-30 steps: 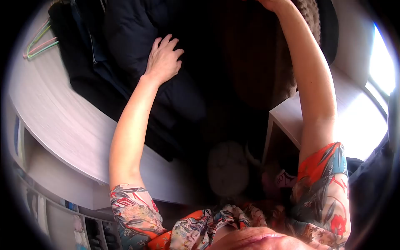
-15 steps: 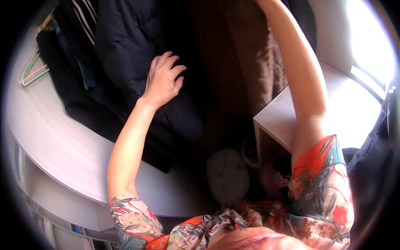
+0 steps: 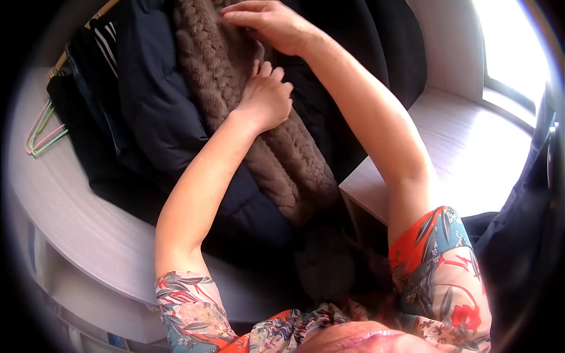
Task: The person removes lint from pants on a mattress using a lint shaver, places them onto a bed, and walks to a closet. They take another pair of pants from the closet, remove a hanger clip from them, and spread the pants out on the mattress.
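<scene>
A brown furry coat (image 3: 288,159) hangs beside a dark navy padded jacket (image 3: 156,88). My left hand (image 3: 268,97) lies against the brown coat at its middle, fingers curled; whether they pinch the fur is hard to make out. Higher up, my right hand (image 3: 268,23) touches the upper part of the same coat, palm inward, with its fingers stretched out to the left. Black garments (image 3: 347,53) hang to the right of the coat, partly behind my right forearm.
Dark trousers (image 3: 112,170) and pink and green hangers (image 3: 44,132) are at the left, above a curved pale shelf (image 3: 88,235). A pale wooden ledge (image 3: 435,159) stands at the right by a bright window (image 3: 512,47). A roundish object (image 3: 323,265) sits low in shadow.
The brown coat has moved left against the navy jacket. My right hand has come down into view on it, and my left hand has shifted from the jacket onto the coat.
</scene>
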`<state>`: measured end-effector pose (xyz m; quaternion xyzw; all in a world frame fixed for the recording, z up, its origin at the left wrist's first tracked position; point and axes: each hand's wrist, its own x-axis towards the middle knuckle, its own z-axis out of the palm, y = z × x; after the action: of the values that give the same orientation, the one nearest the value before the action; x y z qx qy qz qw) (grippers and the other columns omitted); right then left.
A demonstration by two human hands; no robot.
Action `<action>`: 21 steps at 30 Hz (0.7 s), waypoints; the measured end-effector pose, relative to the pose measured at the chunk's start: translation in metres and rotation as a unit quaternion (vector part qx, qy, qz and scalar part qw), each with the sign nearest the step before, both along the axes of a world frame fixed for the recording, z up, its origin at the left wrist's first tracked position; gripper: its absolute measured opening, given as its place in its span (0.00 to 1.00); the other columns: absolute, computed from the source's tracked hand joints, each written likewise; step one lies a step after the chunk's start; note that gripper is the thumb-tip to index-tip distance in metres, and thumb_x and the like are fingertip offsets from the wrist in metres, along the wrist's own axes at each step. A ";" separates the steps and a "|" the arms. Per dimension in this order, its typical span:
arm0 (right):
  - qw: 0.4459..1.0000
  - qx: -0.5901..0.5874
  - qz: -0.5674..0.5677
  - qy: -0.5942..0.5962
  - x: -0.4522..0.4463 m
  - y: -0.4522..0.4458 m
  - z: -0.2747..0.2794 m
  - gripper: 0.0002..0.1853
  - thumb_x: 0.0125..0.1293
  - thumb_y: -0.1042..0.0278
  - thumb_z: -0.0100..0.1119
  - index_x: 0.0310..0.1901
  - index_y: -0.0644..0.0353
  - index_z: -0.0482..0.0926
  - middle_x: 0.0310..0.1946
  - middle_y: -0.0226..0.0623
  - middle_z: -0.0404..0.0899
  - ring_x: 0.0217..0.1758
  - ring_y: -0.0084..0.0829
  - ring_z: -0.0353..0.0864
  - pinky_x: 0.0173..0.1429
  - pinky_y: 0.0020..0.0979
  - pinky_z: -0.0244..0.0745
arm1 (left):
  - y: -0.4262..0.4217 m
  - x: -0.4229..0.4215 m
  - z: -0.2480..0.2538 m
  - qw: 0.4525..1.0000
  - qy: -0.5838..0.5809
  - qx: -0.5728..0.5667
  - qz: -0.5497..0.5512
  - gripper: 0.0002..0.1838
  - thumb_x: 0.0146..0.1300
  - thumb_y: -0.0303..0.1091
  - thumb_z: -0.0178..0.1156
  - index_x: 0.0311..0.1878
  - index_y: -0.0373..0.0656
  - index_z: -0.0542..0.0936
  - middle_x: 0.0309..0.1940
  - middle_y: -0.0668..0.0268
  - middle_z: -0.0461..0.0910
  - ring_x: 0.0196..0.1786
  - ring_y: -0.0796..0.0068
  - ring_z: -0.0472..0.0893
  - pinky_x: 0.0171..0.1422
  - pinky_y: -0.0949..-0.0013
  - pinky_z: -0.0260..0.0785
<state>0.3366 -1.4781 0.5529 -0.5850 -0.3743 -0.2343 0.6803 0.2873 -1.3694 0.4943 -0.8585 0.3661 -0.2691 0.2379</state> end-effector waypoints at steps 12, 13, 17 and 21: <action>0.820 0.073 -0.568 0.002 0.032 -0.117 -0.049 0.25 0.58 0.56 0.57 0.51 0.67 0.73 0.49 0.52 0.75 0.54 0.41 0.74 0.58 0.37 0.67 | 0.069 0.015 -0.034 0.999 -0.014 -0.045 -0.019 0.12 0.54 0.36 0.55 0.39 0.41 0.82 0.54 0.59 0.71 0.63 0.59 0.62 0.69 0.51 0.50; 0.856 0.104 -0.506 0.017 0.025 -0.115 -0.043 0.27 0.59 0.53 0.57 0.52 0.68 0.72 0.50 0.52 0.74 0.55 0.42 0.73 0.58 0.37 0.67 | 0.069 0.011 -0.034 0.998 -0.013 -0.049 -0.025 0.12 0.55 0.36 0.55 0.39 0.41 0.82 0.55 0.59 0.71 0.64 0.59 0.62 0.69 0.52 0.50; 0.936 0.076 -0.337 0.060 -0.038 -0.073 -0.013 0.38 0.52 0.53 0.64 0.60 0.69 0.63 0.51 0.55 0.73 0.56 0.43 0.72 0.60 0.35 0.66 | 0.073 0.011 -0.032 0.998 -0.017 -0.050 -0.041 0.13 0.56 0.36 0.54 0.40 0.41 0.81 0.56 0.59 0.70 0.65 0.58 0.61 0.70 0.52 0.49; 0.848 -0.108 -0.515 0.055 0.016 -0.075 -0.043 0.25 0.51 0.71 0.56 0.54 0.65 0.71 0.47 0.54 0.75 0.54 0.45 0.74 0.58 0.35 0.69 | 0.079 0.034 -0.043 0.997 -0.027 -0.055 -0.043 0.13 0.56 0.36 0.54 0.42 0.41 0.81 0.56 0.59 0.70 0.65 0.58 0.61 0.70 0.53 0.48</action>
<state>0.3529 -1.5533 0.5098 -0.7755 -0.0035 -0.4766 0.4141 0.3213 -1.2907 0.4513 -0.8464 0.3806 -0.3216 0.1881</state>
